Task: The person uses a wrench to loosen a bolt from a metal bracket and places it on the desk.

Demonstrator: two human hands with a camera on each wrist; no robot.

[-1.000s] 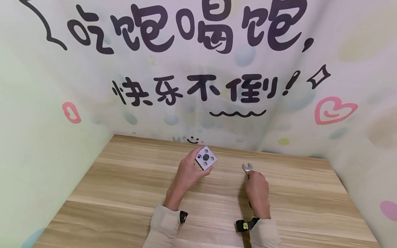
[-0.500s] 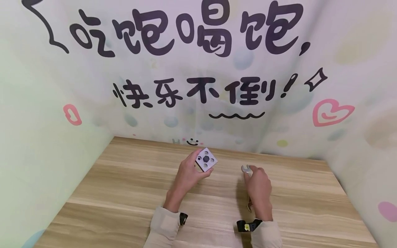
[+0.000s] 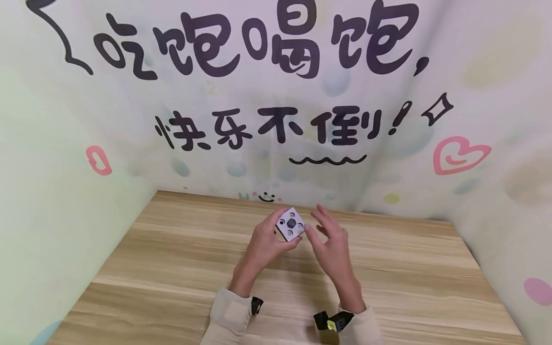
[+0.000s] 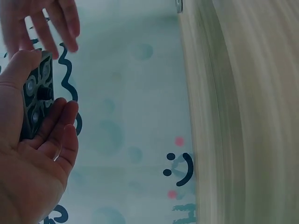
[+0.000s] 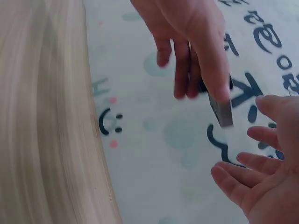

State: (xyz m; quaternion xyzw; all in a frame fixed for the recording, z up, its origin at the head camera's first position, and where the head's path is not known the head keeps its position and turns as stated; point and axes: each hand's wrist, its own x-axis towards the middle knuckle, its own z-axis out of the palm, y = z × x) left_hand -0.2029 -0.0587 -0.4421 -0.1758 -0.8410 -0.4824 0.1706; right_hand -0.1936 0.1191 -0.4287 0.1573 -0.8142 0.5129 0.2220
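Left hand [image 3: 263, 244] grip pinching square block [image 3: 290, 224], block's far side hidden, right hand [image 3: 329, 247] fingers spread, holding nothing

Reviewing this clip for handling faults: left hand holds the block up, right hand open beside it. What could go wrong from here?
1. The left hand holds the square block only by its edges, above the table; a nudge from the right hand could knock it loose.
2. The right hand's fingers are spread beside the block, none gripping it, so any handover looks unsecured.
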